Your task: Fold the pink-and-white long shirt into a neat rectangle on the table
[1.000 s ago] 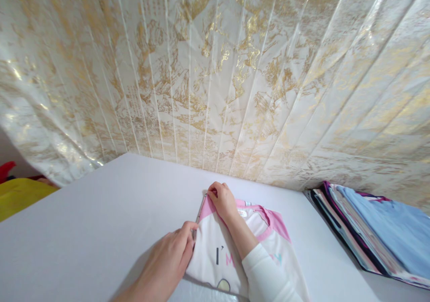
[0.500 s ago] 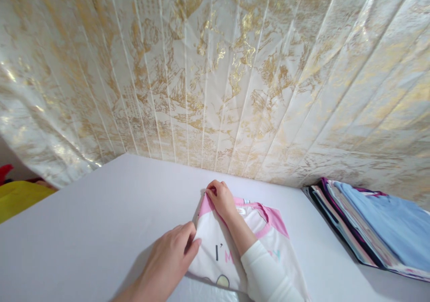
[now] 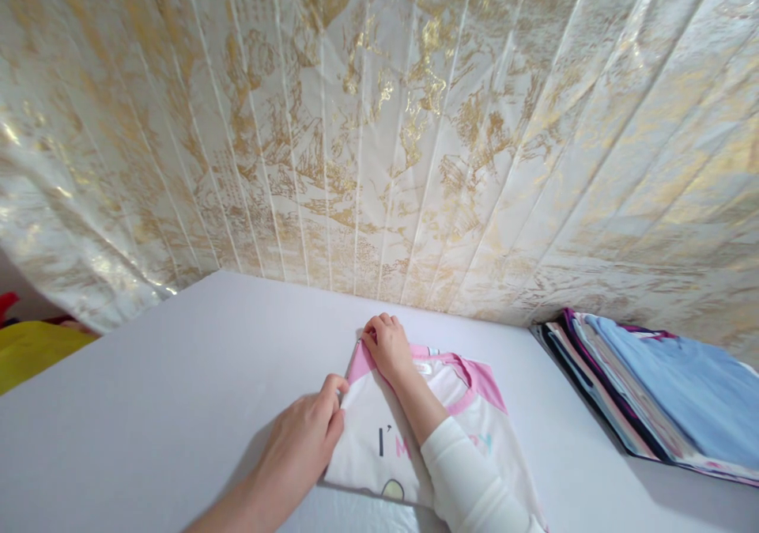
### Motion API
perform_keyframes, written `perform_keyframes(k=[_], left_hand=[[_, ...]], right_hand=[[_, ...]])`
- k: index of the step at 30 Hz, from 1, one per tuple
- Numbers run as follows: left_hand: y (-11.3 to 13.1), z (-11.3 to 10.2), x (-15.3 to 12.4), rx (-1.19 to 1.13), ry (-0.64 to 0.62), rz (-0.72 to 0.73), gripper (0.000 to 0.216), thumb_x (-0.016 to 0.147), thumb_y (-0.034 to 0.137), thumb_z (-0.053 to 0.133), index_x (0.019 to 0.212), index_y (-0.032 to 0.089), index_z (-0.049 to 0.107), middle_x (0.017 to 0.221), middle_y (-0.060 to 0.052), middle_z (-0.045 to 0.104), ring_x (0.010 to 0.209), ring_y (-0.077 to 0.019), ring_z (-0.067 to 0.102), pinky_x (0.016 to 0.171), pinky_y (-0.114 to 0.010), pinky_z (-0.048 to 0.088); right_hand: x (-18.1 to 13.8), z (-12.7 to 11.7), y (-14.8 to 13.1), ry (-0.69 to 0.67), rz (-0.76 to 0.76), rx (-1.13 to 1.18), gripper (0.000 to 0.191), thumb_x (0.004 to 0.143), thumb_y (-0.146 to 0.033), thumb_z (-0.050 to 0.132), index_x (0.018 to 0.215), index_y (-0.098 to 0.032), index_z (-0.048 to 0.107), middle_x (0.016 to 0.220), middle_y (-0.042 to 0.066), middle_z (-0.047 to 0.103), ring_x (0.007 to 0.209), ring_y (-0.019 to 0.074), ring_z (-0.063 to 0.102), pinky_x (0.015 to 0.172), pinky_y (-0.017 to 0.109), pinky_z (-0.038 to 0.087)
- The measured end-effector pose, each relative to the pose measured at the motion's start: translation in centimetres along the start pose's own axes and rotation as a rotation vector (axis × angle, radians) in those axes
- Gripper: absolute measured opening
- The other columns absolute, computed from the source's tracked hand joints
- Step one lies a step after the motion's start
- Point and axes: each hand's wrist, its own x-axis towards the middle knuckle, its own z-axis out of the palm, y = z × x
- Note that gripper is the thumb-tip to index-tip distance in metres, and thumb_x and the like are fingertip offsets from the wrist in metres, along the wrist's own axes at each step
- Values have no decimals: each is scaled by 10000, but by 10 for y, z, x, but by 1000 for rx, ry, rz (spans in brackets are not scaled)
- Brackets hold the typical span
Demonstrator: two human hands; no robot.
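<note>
A folded white shirt with pink shoulders and printed letters (image 3: 379,426) lies on the pale grey table (image 3: 154,391). My right hand (image 3: 388,347) reaches across it and pinches the far left pink corner, fingers curled closed on the cloth. My left hand (image 3: 302,442) grips the shirt's left edge a little nearer to me, thumb and fingers pressed onto the fold. A white sleeve covers my right forearm and hides part of the print.
A stack of folded clothes (image 3: 658,395) with a light blue piece on top lies at the right edge. A white and gold pleated curtain (image 3: 379,137) hangs behind the table. Yellow and red cloth (image 3: 29,343) shows at far left.
My left hand has closed again on the shirt's left edge after briefly loosening. My right hand has stayed on the far corner. The view has shifted slightly.
</note>
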Motion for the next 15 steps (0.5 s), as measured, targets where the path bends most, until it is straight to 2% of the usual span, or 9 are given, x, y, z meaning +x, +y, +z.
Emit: perform_keyframes(k=[3,6,8,10,13,15], left_hand=[[-3,-1,1,77,-13,24,280,914,144,341,1126,228,503,798,-16,698,788,-201,672,690,-274,426],[-1,-4,3,148,61,96,292,898,127,341,1081,214,551,838,-42,689,824,-227,656,753,-331,440],[3,-4,5,158,144,170,307,878,107,345,1058,205,574,979,-72,670,933,-239,628,812,-369,446],[11,-1,9,140,203,243,344,866,109,363,1130,191,570,1176,-105,617,1081,-252,579,893,-407,440],[23,13,21,114,229,326,430,885,178,401,1307,137,476,1432,-161,444,1311,-283,422,1014,-457,393],[30,25,34,121,261,357,472,907,253,418,1352,98,428,1492,-194,348,1388,-308,305,1048,-486,367]], right_hand=[[2,1,-1,12,31,8,63,846,-164,561,837,-196,615,958,84,610,944,235,494,863,366,371],[1,-14,4,30,50,60,104,847,-189,553,932,-193,612,987,68,635,962,213,540,877,343,400],[-4,-36,13,52,61,94,177,868,-207,508,1023,-186,591,1052,69,643,1003,202,562,889,338,416],[-17,-63,26,78,75,111,236,881,-215,458,1088,-191,570,1126,73,635,1060,204,566,912,355,422],[-50,-99,50,91,130,75,310,872,-203,422,1152,-217,554,1191,68,625,1113,213,569,950,387,420],[-78,-112,66,79,162,-4,359,868,-193,411,1199,-232,545,1226,71,617,1141,219,568,975,397,419]])
